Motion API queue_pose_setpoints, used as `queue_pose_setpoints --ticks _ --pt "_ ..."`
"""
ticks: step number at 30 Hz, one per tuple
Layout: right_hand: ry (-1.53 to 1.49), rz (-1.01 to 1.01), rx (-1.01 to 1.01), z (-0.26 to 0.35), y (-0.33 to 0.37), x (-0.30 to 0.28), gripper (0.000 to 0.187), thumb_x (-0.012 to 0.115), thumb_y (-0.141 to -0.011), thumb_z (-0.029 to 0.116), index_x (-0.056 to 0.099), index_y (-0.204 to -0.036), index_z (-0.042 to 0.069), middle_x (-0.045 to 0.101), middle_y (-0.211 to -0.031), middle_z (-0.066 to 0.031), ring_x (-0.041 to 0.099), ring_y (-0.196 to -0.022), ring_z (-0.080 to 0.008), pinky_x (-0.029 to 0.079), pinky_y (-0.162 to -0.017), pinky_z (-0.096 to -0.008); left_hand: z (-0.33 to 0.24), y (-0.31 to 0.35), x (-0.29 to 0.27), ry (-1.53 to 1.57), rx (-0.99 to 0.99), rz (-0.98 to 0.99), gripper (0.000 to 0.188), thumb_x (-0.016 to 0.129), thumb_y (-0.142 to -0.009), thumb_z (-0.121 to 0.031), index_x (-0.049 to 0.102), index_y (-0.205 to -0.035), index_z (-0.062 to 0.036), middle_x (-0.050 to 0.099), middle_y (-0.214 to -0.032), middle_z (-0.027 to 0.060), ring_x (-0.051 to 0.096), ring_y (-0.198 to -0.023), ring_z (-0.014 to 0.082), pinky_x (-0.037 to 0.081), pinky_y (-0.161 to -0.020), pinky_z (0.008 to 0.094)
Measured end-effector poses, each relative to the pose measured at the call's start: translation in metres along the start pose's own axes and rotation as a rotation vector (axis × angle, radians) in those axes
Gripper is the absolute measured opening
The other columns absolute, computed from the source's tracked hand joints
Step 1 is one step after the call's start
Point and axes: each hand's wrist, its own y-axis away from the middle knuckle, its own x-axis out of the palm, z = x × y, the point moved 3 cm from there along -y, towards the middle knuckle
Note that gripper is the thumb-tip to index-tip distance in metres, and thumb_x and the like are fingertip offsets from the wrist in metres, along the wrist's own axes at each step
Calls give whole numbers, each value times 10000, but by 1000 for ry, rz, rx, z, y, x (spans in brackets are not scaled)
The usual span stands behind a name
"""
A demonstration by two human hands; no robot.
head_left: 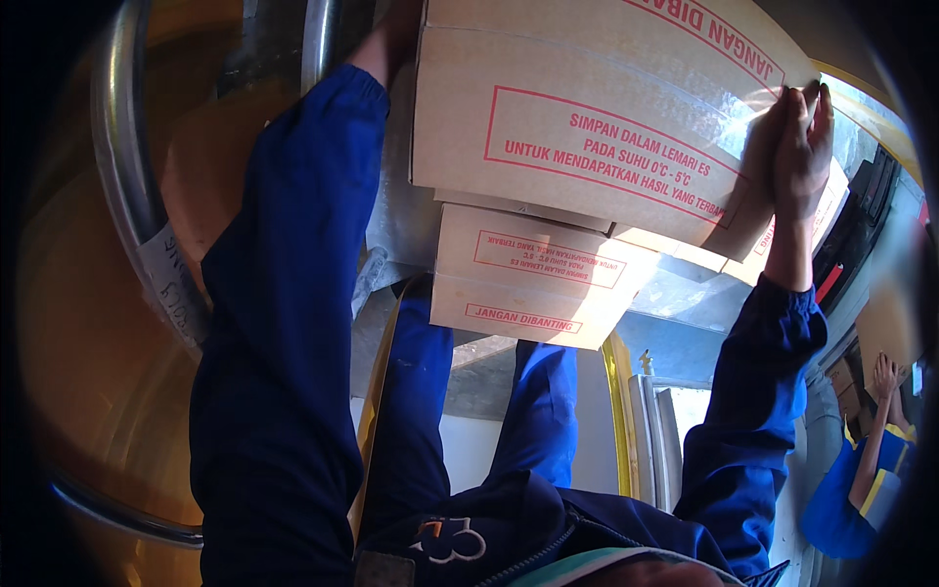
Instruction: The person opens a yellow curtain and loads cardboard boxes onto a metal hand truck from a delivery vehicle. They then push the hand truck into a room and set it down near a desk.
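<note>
A large brown cardboard box [587, 108] with red-framed print and clear tape along it is held up between my two arms. My right hand [804, 147] lies along its right side, fingers stretched toward the far corner and pressed to the cardboard. At the far left edge of the box is my left hand [399, 34]; its fingers are in shadow and cut off by the frame top. Below and nearer to me sits a smaller-looking cardboard box [528, 279] with similar red print, partly covered by the large one. Part of another carton [675, 247] shows beside it.
Curved metal pipes [122, 147] run along the left, by a brown-orange surface [108, 372]. Yellow-edged framing [618, 421] stands right of my legs. At the far right, a person in blue and yellow [856, 479] has a hand on a cardboard box [885, 333].
</note>
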Motion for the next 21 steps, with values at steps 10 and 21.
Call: queue_pose_setpoints --ticks 10,21 --pt "312 909 137 151 348 50 855 662 -852 369 214 -1518 75 188 -1547 -271 191 -1423 -476 208 -1105 -639 61 120 6 -855 463 -420 551 394 -1031 -397 328 -1481 -87 554 -1342 188 536 -1246 322 421 -1023 380" --pt "41 1072 337 169 468 -2 592 654 -862 293 455 -1358 40 533 -1322 -185 512 -1219 -364 408 -1028 -462 44 112 85 -1802 340 -327 854 587 -898 -497 129 -1550 -192 -104 -1568 273 -64 -1417 549 114 -1119 652"
